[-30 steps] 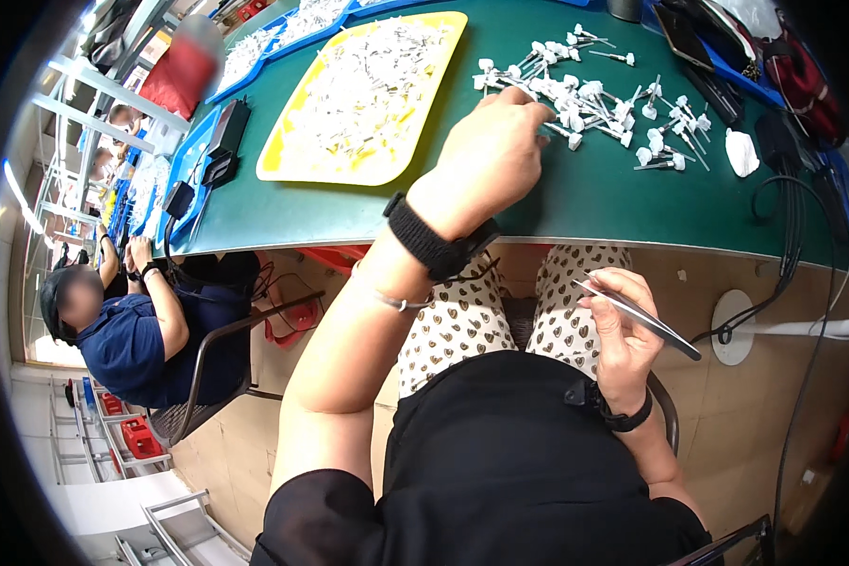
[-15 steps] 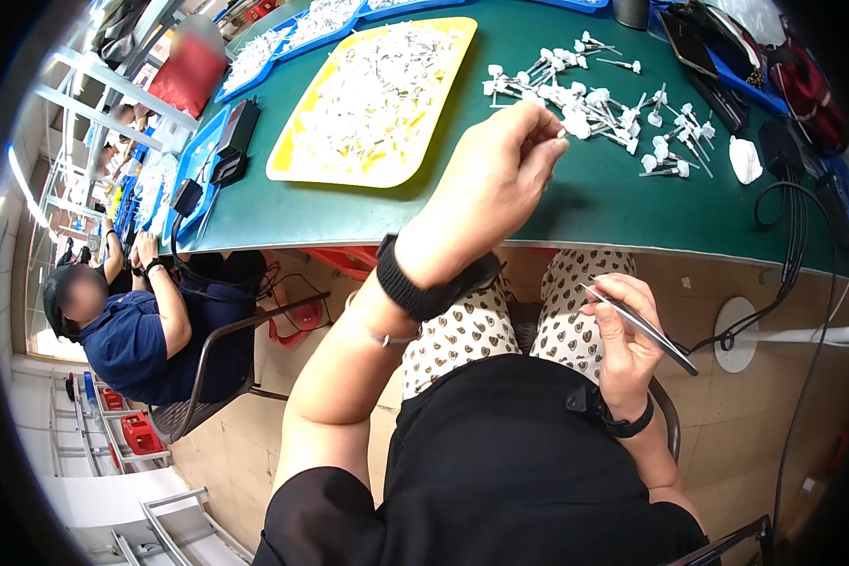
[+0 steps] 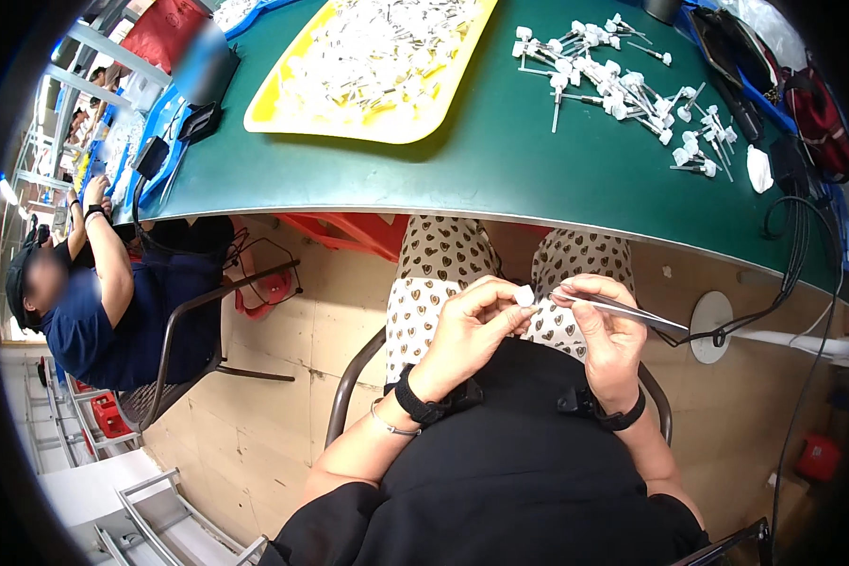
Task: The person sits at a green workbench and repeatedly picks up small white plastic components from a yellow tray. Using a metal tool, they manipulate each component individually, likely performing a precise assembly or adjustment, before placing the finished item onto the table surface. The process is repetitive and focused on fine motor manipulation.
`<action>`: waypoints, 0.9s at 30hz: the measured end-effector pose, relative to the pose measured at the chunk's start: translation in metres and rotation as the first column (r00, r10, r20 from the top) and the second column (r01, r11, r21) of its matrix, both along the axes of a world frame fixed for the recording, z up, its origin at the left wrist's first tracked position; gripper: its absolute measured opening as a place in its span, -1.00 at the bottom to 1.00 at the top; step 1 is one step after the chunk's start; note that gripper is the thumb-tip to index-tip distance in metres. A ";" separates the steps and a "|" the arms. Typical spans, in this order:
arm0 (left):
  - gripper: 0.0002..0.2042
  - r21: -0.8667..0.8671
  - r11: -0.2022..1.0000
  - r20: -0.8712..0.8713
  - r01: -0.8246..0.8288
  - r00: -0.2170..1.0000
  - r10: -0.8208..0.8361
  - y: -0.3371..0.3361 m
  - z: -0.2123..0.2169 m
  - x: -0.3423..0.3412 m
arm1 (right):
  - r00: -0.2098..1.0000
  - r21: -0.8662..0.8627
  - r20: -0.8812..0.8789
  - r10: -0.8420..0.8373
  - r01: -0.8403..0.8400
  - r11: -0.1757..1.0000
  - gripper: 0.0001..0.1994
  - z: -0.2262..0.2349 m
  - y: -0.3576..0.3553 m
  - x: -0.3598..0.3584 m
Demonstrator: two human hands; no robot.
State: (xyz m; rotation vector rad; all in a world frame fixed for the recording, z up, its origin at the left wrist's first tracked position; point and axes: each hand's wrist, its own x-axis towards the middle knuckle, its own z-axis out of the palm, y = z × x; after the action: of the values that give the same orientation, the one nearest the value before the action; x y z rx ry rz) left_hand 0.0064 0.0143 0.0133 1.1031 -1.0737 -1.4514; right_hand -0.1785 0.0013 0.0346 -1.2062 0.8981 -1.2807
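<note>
From my remote feed I have 2 hands over the patterned trousers (image 3: 436, 269): the left hand (image 3: 464, 335) pinches a small white piece (image 3: 524, 296), while the right hand (image 3: 615, 347) grips the metal tweezers (image 3: 643, 314), tips just beside the piece, contact unclear to me. I judge the step to be working that piece with the tweezers, the next move calling for a steady left pinch and a fine approach of the tips. Beyond, on the green table (image 3: 500, 179), lie white-headed pins (image 3: 616, 104) and a filled yellow tray (image 3: 387, 135).
</note>
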 end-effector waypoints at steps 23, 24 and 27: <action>-0.86 -0.310 0.951 0.393 -0.005 0.910 0.133 -0.012 -0.025 0.003 | 0.918 -0.113 -0.397 0.009 -0.059 0.992 -0.88 -0.012 -0.015 0.018; -0.86 -0.313 0.950 0.393 -0.003 0.910 0.132 -0.012 -0.024 0.003 | 0.915 -0.120 -0.404 0.008 -0.062 0.991 -0.88 -0.011 -0.015 0.018; -0.86 -0.316 0.949 0.397 0.008 0.910 0.125 -0.012 -0.024 0.003 | 0.913 -0.141 -0.409 0.013 -0.077 0.987 -0.88 -0.011 -0.016 0.018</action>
State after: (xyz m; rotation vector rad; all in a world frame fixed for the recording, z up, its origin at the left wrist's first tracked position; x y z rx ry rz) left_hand 0.0098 0.0019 -0.0107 1.2255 -1.4953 -0.9712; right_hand -0.1601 -0.0151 0.0238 -1.6471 1.0745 -1.0929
